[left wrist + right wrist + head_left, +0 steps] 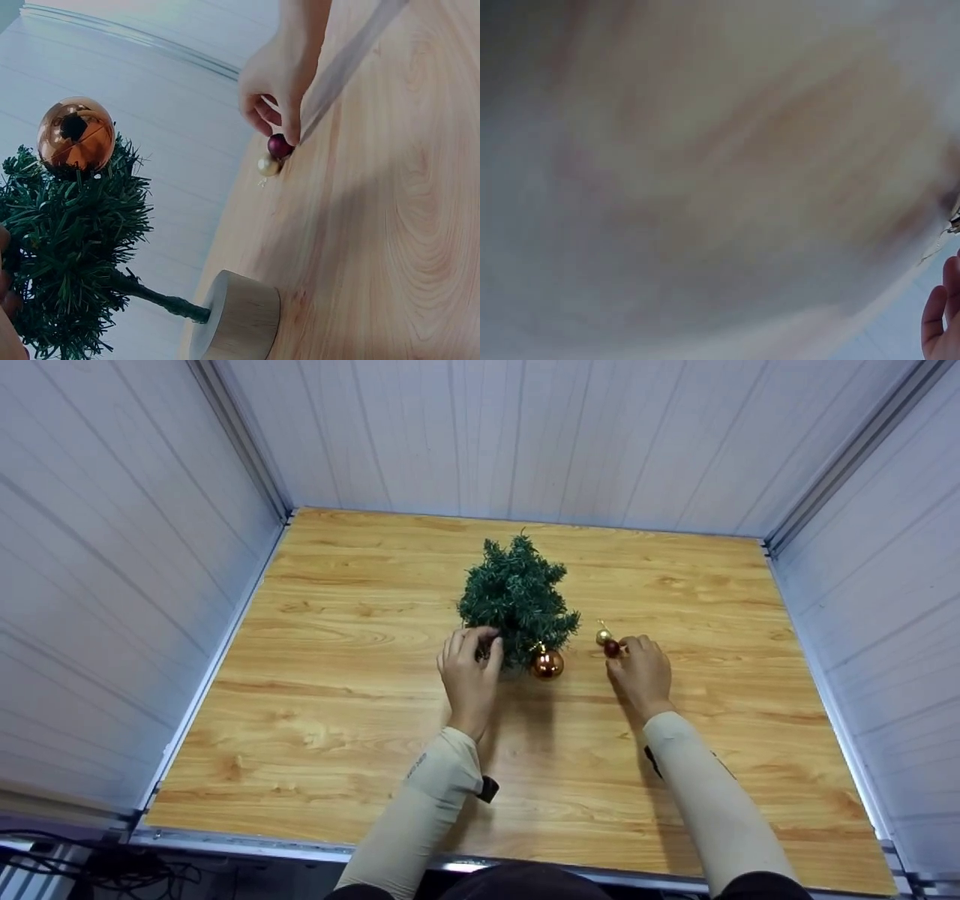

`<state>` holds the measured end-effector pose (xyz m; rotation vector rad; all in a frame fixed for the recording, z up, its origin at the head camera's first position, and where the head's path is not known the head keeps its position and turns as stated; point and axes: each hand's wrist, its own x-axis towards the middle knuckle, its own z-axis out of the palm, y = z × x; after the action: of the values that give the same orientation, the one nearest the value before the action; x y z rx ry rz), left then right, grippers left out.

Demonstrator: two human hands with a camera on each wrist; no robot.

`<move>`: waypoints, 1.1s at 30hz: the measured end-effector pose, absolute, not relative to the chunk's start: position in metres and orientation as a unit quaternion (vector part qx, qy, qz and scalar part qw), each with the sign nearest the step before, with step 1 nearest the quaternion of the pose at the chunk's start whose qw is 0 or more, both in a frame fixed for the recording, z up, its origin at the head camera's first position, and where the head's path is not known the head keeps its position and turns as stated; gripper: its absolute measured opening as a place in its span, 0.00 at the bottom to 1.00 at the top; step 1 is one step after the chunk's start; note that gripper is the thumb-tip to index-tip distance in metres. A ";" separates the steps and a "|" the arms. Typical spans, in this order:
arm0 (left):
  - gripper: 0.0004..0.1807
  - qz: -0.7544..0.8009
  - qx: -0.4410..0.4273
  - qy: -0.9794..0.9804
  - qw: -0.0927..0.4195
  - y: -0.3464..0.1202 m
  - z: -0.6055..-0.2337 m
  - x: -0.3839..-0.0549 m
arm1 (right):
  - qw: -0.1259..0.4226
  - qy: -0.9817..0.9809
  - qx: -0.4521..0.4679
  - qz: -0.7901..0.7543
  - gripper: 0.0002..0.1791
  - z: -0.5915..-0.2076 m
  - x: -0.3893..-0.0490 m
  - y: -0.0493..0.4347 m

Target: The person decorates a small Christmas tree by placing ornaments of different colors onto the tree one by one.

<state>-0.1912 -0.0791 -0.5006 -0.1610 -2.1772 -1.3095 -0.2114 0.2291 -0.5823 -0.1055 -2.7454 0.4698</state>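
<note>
A small green artificial Christmas tree [517, 592] stands on the table, its round wooden base [244, 319] showing in the left wrist view. From its front right branch hangs a shiny copper bauble [547, 664]. My left hand [469, 671] is at the tree's front left, thumb and fingers curled round a branch there; the foliage partly hides the fingertips. Off to the tree's right, my right hand [642, 671] pinches a dark red bauble [280, 146] low over the tabletop. A small gold bauble [603, 637] with a hanging loop lies right beside the red one.
The wood-grain table [337, 720] has pale panel walls [487, 442] at its back and both sides. Dark cables [112, 866] lie beyond the table's front left corner. Mostly a blurred surface fills the right wrist view, with fingers [937, 322] at its lower right.
</note>
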 end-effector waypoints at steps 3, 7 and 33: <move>0.06 -0.491 -0.062 -0.816 0.298 -0.079 -0.500 -0.192 | 0.176 -0.971 -0.033 0.156 0.20 -0.583 -0.212 0.230; 0.06 -0.492 -0.063 -0.815 0.300 -0.079 -0.500 -0.192 | 0.172 -0.974 -0.032 0.143 0.21 -0.583 -0.215 0.229; 0.06 -0.494 -0.054 -0.818 0.288 -0.080 -0.501 -0.192 | 0.181 -0.968 -0.050 0.168 0.13 -0.584 -0.219 0.223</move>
<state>-0.1915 -0.0799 -0.5008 -0.1453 -2.1849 -1.3193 -0.2195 0.2230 -0.5844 -0.1419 -2.7326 0.4731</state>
